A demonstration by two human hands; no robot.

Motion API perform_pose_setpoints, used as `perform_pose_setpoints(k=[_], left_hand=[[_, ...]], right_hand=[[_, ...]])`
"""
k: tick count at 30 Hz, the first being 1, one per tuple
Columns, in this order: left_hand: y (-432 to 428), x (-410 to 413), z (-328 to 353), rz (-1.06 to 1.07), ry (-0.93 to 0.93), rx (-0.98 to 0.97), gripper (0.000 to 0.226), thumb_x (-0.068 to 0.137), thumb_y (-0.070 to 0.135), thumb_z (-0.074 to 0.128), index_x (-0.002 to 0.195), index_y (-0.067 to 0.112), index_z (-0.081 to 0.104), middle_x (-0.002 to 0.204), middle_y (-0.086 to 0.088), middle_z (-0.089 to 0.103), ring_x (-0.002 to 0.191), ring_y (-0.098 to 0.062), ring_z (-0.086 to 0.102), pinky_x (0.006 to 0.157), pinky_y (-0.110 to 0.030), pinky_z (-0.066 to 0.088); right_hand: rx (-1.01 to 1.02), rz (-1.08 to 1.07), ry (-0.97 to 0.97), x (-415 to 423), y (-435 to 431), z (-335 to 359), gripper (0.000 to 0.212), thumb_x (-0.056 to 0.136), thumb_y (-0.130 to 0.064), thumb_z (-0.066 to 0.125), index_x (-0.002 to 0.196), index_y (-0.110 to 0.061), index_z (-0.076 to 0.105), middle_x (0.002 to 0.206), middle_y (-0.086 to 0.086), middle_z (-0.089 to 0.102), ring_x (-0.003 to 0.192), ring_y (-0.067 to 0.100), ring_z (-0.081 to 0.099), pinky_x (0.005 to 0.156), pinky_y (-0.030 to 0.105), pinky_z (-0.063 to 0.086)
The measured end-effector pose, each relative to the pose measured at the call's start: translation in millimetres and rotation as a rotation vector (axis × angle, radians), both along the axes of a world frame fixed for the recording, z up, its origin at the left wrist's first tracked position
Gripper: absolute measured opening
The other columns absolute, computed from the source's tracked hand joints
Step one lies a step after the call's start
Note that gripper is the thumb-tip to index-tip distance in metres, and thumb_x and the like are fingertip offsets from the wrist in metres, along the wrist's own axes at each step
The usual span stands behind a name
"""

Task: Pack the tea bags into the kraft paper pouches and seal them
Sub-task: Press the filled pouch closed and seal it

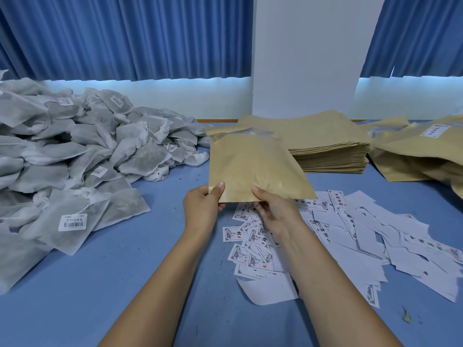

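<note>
Pouch (253, 166) was at centre frame, held off the table (125, 284) by its near edge and looking flat and empty. Left hand (203, 206) pinched the near-left corner, thumb on top and fingers underneath. Right hand (275, 211) pinched the same edge further right, same way.

Step, my read: a fresh pouch was picked and not yet opened or filled. Its mouth seemed to be at the far end, where a clear, glossy strip crossed it. Next move probably needs one hand freed to spread that mouth, then a reach left for a tea bag.

Materials:
- pouch: matte tan kraft paper, rectangular, thin, slightly bowed
- tea bags (75, 156): big loose pile at left of frame; grey-white gauzy fabric, soft, flat squares, some with strings and barcode tags
- stack of pouches (325, 146): just behind the held one, neat, many thin layers
- plumper pouches (421, 151) at right edge, one labelled, likely filled
- paper labels (325, 234): scattered lower right, white with printed ink art
- table: smooth blue
</note>
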State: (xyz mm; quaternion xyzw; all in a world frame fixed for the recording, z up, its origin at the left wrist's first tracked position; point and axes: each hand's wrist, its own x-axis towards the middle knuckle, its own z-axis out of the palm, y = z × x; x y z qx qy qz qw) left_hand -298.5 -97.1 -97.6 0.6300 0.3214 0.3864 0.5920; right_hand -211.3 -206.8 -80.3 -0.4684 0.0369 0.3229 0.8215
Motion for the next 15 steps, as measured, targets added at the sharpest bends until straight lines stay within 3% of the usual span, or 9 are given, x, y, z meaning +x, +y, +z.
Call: perform_pose_setpoints(k=[2, 6, 11, 13, 15], left_hand=[[3, -2, 2, 0.023, 0.007, -0.014, 0.035, 0.09, 0.026, 0.064, 0.056, 0.016, 0.06, 0.044, 0.006, 0.055, 0.041, -0.009, 0.049, 0.052, -0.024, 0.038], [4, -5, 7, 0.045, 0.027, -0.038, 0.033, 0.091, 0.026, 0.063, 0.062, 0.011, 0.063, 0.045, 0.003, 0.056, 0.04, -0.009, 0.048, 0.053, -0.024, 0.038], [4, -7, 11, 0.068, 0.051, -0.015, 0.033, 0.093, 0.025, 0.061, 0.064, 0.01, 0.061, 0.045, 0.005, 0.056, 0.039, -0.006, 0.049, 0.049, -0.018, 0.041], [7, -9, 12, 0.085, 0.032, -0.027, 0.031, 0.093, 0.024, 0.061, 0.065, 0.01, 0.06, 0.046, 0.006, 0.056, 0.039, -0.003, 0.05, 0.051, -0.017, 0.042], [7, -11, 13, 0.082, 0.03, -0.027, 0.031, 0.092, 0.025, 0.061, 0.066, 0.009, 0.06, 0.051, 0.003, 0.057, 0.039, -0.002, 0.051, 0.054, -0.02, 0.042]], right_hand=[[0.029, -0.048, 0.022, 3, -1, 0, 0.033, 0.078, 0.008, 0.07, 0.109, 0.006, 0.058, 0.104, 0.016, 0.065, 0.089, 0.021, 0.064, 0.073, 0.025, 0.054], [0.004, -0.088, -0.018, 5, -3, 2, 0.028, 0.078, 0.009, 0.07, 0.104, 0.006, 0.059, 0.084, 0.011, 0.062, 0.068, 0.017, 0.058, 0.054, 0.017, 0.053], [0.052, -0.12, 0.017, 5, -4, 3, 0.037, 0.079, 0.009, 0.07, 0.114, 0.004, 0.057, 0.102, 0.013, 0.065, 0.081, 0.018, 0.063, 0.058, 0.018, 0.056], [0.063, -0.146, 0.034, 10, -7, 4, 0.038, 0.079, 0.009, 0.07, 0.114, 0.005, 0.057, 0.112, 0.016, 0.064, 0.09, 0.021, 0.064, 0.067, 0.022, 0.056], [0.048, -0.161, 0.026, 12, -9, 4, 0.038, 0.078, 0.009, 0.07, 0.115, 0.007, 0.057, 0.112, 0.018, 0.063, 0.086, 0.02, 0.064, 0.077, 0.026, 0.053]])
